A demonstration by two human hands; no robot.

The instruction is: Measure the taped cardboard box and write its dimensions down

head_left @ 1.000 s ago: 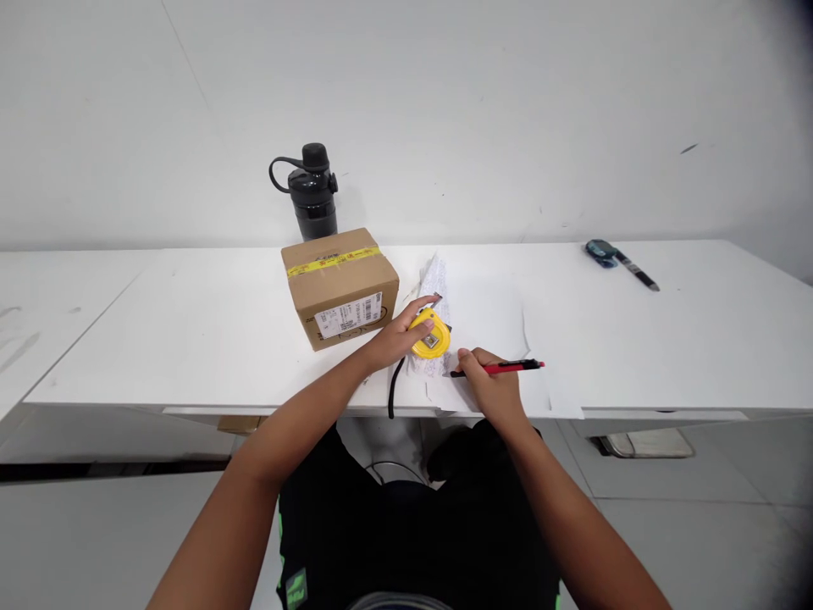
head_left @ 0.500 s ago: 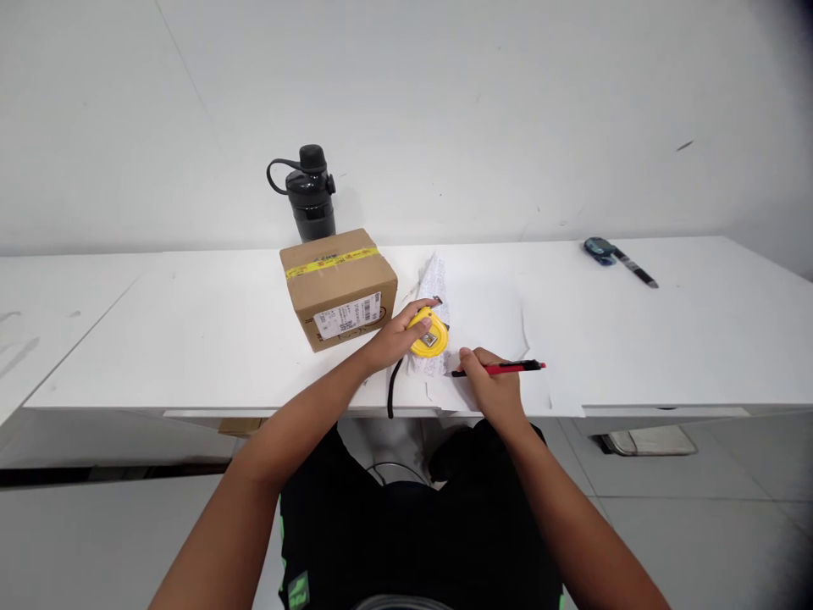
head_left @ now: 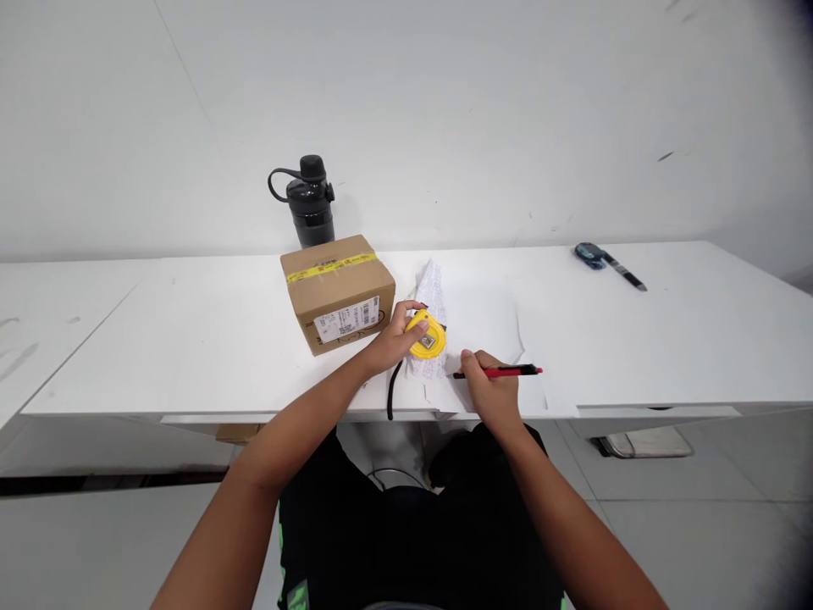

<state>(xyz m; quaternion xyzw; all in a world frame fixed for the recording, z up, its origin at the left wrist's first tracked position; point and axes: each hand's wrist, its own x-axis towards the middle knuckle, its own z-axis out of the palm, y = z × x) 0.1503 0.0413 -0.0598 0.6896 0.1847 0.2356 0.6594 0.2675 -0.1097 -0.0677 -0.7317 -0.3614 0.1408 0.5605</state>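
A yellow tape measure (head_left: 429, 337) is in my left hand (head_left: 395, 341), with the thumb over its face. Its black strap hangs down toward the table's front edge. Beneath it lies a narrow piece of printed paper (head_left: 432, 284), partly covered by the tape measure and my fingers. My right hand (head_left: 492, 385) grips a red and black pen (head_left: 511, 371) whose tip points left, close to the printed paper. White sheets (head_left: 492, 313) lie under and beyond the right hand.
Left of my left hand is a taped cardboard box (head_left: 340, 284) with a label. A black bottle (head_left: 311, 203) stands behind it. Toward the right back of the white table (head_left: 686, 339) lie a blue correction tape (head_left: 590, 254) and a dark pen (head_left: 624, 272).
The view has shifted slightly, so the table sits a little lower in it. Both hands keep the same hold, and the tape measure and pen have barely moved.
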